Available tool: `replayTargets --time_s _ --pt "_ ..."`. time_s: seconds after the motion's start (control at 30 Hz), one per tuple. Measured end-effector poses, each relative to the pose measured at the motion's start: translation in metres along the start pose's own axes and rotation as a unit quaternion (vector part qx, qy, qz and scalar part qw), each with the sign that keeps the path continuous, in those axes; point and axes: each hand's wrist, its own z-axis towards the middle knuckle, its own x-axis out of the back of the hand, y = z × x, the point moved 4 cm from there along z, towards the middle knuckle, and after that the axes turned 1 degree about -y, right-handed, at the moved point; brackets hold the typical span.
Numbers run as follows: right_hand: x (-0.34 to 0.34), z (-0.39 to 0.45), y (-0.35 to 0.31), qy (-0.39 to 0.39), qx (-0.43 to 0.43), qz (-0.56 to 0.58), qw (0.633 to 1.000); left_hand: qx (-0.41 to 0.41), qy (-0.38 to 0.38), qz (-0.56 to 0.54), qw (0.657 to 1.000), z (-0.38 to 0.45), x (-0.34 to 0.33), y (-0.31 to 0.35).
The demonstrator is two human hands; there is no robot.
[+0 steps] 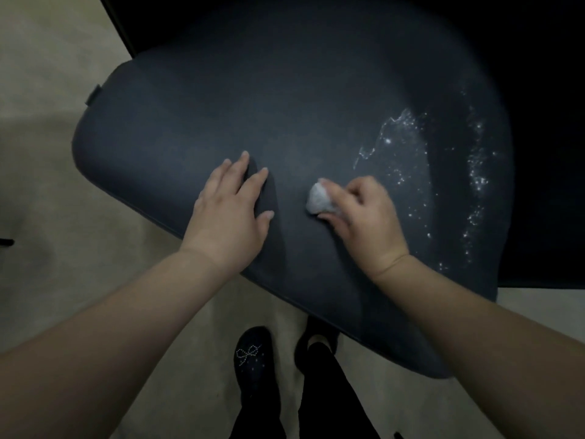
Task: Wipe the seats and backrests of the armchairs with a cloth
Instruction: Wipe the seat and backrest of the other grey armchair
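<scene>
Here, head view: the left hand [232,204] lies flat, fingers straight, pressing on the dark seat [196,122] of the armchair, while the right hand [359,213] clenches a small white cloth [318,199] bunched against the seat middle, left of a patch of white specks [408,144]. The cloth looks light, soft and easily crumpled, so a full-finger grip on the wad seems best; the padded seat probably gives a little under pressure. Backrest can't be made out.

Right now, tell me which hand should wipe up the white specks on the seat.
Right. The right hand already grips the cloth and sits nearest the white specks; the left hand lies flat on the seat, farther away.
</scene>
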Motion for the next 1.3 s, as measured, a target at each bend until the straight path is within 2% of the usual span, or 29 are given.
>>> replayTargets --time_s 0.1,0.17,0.27,0.33,0.4,0.53,0.63,0.73,0.8,0.87,0.93,1.0,1.07,1.17,1.27,1.3 --pt "0.022 -0.001 0.052 0.051 -0.108 -0.011 0.993 0.012 0.007 0.009 1.0 0.006 -0.002 0.002" --pt "0.029 0.001 0.063 0.084 -0.163 -0.01 0.983 0.007 0.005 0.014 1.0 0.01 -0.004 0.005" --pt "0.02 0.007 0.033 0.108 -0.128 0.005 0.986 -0.011 -0.002 0.031 0.999 0.017 -0.007 0.017" --pt "0.006 0.007 0.01 0.05 -0.053 -0.007 0.997 -0.013 -0.027 0.052 0.998 0.024 -0.012 0.025" --pt "0.005 0.009 0.017 0.019 -0.034 -0.021 0.999 -0.003 -0.064 0.079 0.995 0.029 -0.02 0.028" --pt "0.029 0.012 0.075 0.066 -0.158 -0.029 0.985 0.01 -0.079 0.103 0.992 0.03 -0.026 0.029" --pt "0.039 0.018 0.085 0.099 -0.214 -0.009 0.972 0.019 -0.075 0.104 0.992 0.031 -0.023 0.033" --pt "0.029 0.042 0.05 0.118 -0.161 0.021 0.98 0.023 -0.058 0.083 0.995 0.033 -0.016 0.04" --pt "0.011 0.055 0.025 0.068 -0.088 0.025 0.993 0.017 -0.037 0.07 0.997 0.038 -0.01 0.045" --pt "0.004 0.06 0.027 0.035 -0.069 0.003 0.997 0.019 -0.03 0.066 0.997 0.047 -0.006 0.048" --pt "0.013 0.061 0.061 0.064 -0.145 -0.03 0.987 0.029 -0.039 0.067 0.997 0.06 -0.003 0.049" --pt "0.028 0.057 0.099 0.101 -0.249 -0.043 0.962 0.034 -0.052 0.07 0.996 0.07 0.002 0.048" --pt "0.039 0.055 0.116 0.122 -0.292 -0.025 0.948 0.025 -0.068 0.073 0.995 0.077 0.005 0.048" --pt "0.038 0.064 0.089 0.132 -0.238 -0.001 0.962 0.012 -0.085 0.075 0.993 0.084 0.007 0.058" --pt "0.022 0.07 0.06 0.048 -0.103 0.01 0.993 0.001 -0.094 0.065 0.993 0.094 0.004 0.074" --pt "0.021 0.069 0.066 0.031 -0.096 0.012 0.995 -0.002 -0.098 0.067 0.993 0.097 0.003 0.079"
